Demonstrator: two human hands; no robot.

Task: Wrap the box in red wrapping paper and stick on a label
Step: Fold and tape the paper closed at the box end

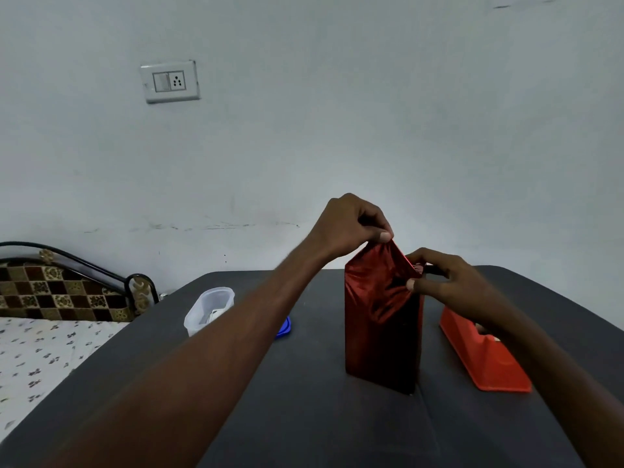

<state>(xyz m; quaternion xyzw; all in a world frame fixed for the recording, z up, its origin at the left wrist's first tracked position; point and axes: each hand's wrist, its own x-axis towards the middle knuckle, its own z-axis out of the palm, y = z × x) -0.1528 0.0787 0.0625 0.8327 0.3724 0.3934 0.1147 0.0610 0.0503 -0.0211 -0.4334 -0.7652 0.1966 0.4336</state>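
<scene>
- Pale blue-grey wall (337,130) fills the background; a white switch plate (170,81) with one socket is mounted on it at upper left.
- Far left: a bed (40,352) with a flower-print sheet and a checked headboard framed in black metal stands beside the table.
- Dark grey table (304,417) runs across the lower half of the view.
- Left part of the table: a clear plastic tub (209,310) stands open, with a blue lid (284,327) just beside it, mostly hidden behind the left forearm.
- Left hand (347,224) — thumb and fingers pressed together, pinching the gathered peak of the red paper (378,285) at the top of the box.
- Box (383,349) stands upright at the table's centre-right, its sides already covered in shiny red paper; the top end is open and bunched.
- Right hand (442,282) — thumb and fingertips pinching the paper's right edge, just below the peak.
- Right of the box: a red tape dispenser (486,356) rests on the table, near but apart from the box, partly behind the right wrist.
</scene>
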